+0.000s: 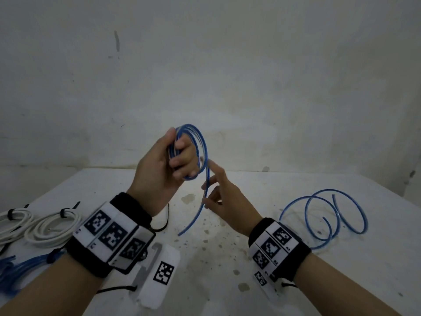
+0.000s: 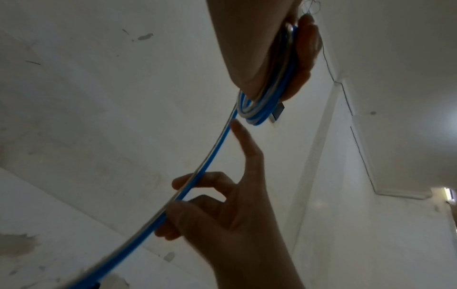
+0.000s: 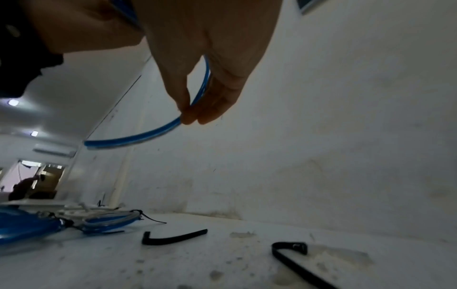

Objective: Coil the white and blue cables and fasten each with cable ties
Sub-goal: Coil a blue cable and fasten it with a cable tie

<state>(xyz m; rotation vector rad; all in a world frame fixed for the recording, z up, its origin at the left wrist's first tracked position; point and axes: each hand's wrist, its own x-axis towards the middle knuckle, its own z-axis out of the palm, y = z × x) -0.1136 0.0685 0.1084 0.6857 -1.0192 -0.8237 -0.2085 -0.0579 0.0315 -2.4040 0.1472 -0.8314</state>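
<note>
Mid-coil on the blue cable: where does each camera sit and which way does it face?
Head: on the head, facing forward-down at the table; shows both hands.
Left wrist: under the left hand, facing up past its blue coil; right hand too.
Right wrist: under the right hand, facing the wall.
Shared: the blue cable.

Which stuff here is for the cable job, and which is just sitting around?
For the job: blue cable in left hand, right hand, loose blue cable, tied white coils, black ties.

Just there: marker cards, stained table.
</note>
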